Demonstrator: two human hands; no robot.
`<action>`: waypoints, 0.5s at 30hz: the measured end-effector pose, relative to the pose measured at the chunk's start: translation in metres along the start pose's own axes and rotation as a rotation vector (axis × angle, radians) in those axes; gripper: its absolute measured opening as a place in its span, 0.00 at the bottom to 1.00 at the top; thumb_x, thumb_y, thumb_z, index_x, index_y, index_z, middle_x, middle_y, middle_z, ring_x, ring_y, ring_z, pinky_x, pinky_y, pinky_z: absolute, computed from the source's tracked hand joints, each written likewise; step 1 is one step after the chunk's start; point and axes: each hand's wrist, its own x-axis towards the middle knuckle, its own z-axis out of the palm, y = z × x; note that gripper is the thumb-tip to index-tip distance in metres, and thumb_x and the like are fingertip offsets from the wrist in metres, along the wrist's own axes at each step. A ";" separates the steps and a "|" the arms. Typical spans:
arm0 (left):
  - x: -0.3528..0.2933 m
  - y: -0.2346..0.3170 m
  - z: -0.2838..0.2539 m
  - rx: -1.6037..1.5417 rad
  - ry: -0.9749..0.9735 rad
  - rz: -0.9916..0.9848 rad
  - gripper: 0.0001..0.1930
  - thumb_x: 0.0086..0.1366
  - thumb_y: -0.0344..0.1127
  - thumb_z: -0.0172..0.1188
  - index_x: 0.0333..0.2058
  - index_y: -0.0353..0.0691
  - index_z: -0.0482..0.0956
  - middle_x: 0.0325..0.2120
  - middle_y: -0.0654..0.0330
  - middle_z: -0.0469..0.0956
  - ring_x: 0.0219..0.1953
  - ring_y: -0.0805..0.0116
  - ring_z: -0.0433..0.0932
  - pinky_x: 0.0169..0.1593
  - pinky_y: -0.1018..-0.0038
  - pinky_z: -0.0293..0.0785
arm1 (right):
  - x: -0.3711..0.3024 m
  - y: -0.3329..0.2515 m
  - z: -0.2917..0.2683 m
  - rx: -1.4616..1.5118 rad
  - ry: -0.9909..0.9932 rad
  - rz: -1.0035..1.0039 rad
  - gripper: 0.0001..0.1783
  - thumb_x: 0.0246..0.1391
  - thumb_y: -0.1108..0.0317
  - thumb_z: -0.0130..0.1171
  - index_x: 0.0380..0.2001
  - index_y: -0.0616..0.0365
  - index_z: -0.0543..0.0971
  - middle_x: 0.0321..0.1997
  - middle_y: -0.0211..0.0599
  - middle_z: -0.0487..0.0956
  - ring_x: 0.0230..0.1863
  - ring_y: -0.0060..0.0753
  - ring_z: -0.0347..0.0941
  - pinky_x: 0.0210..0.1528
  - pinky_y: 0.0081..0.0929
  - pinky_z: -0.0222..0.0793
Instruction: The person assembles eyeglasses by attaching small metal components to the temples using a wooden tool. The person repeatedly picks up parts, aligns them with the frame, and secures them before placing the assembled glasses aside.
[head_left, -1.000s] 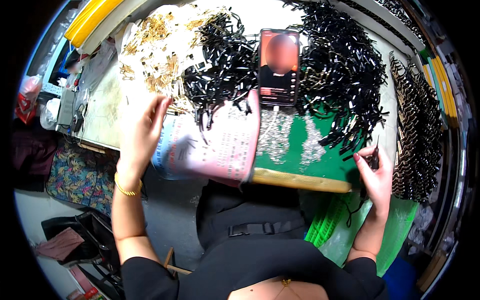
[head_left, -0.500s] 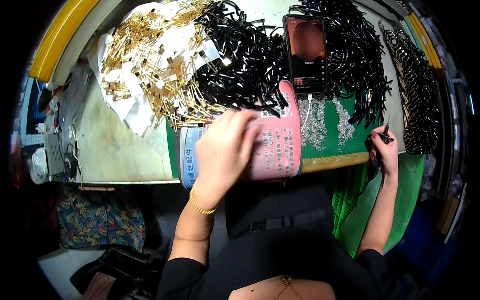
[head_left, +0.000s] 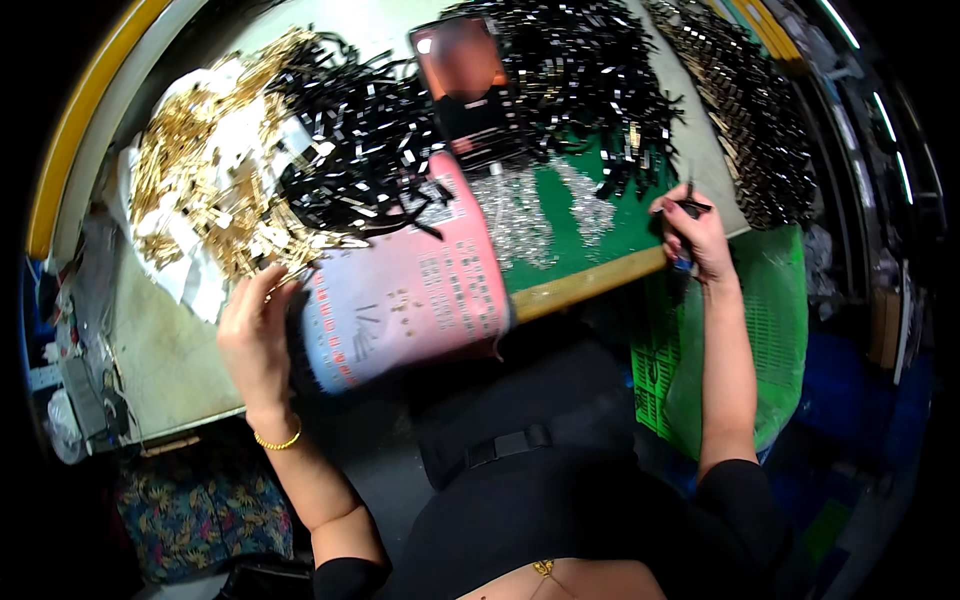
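Gold-coloured metal strips (head_left: 180, 190) in a loose heap, upper left of the table, on white paper. Left hand (head_left: 257, 330) is the near one: fingertips at the heap's lower edge, so most of the strips lie up and away from them, the tangle of black strips (head_left: 370, 140) up and to the right. No single long axis (strips point every way, and it's blurry). Left thumb and fingers curled in, gap narrow; can't tell if a strip is between them. Right hand (head_left: 697, 240) is well apart, across the pink-and-blue printed sheet (head_left: 420, 345), at the right end of the green mat (head_left: 625, 215), fingers closed around a slim dark tool (head_left: 692, 208).

Versus half a second ago: left hand was over the printed sheet, now off its left side by the gold heap. Right hand still has the tool. Whole view has swung too, table edge now slanting.
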 end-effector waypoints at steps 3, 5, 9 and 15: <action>0.002 0.016 -0.005 -0.082 0.069 -0.066 0.05 0.61 0.23 0.67 0.37 0.34 0.83 0.37 0.58 0.81 0.37 0.67 0.80 0.40 0.74 0.76 | 0.001 -0.002 0.001 -0.002 0.021 0.006 0.10 0.63 0.64 0.64 0.35 0.60 0.79 0.19 0.23 0.73 0.15 0.11 0.65 0.16 0.15 0.63; 0.002 0.021 -0.007 -0.059 0.106 -0.089 0.04 0.63 0.23 0.66 0.37 0.33 0.83 0.36 0.61 0.79 0.32 0.74 0.74 0.35 0.78 0.70 | -0.001 -0.001 -0.001 0.014 -0.016 0.014 0.10 0.63 0.64 0.64 0.35 0.60 0.79 0.17 0.24 0.73 0.14 0.13 0.65 0.16 0.16 0.63; -0.009 0.057 -0.007 -0.220 0.104 -0.234 0.06 0.68 0.21 0.60 0.42 0.33 0.81 0.28 0.68 0.74 0.26 0.83 0.63 0.28 0.83 0.58 | -0.002 -0.003 -0.001 0.036 -0.037 0.029 0.10 0.64 0.64 0.63 0.34 0.60 0.79 0.15 0.24 0.72 0.13 0.15 0.66 0.17 0.16 0.64; -0.034 0.109 0.029 -0.451 -0.198 -0.464 0.07 0.64 0.22 0.64 0.40 0.33 0.84 0.29 0.66 0.75 0.28 0.81 0.70 0.32 0.83 0.66 | 0.001 -0.005 -0.006 0.069 -0.118 0.062 0.09 0.63 0.67 0.63 0.34 0.61 0.78 0.31 0.36 0.83 0.17 0.13 0.69 0.19 0.16 0.68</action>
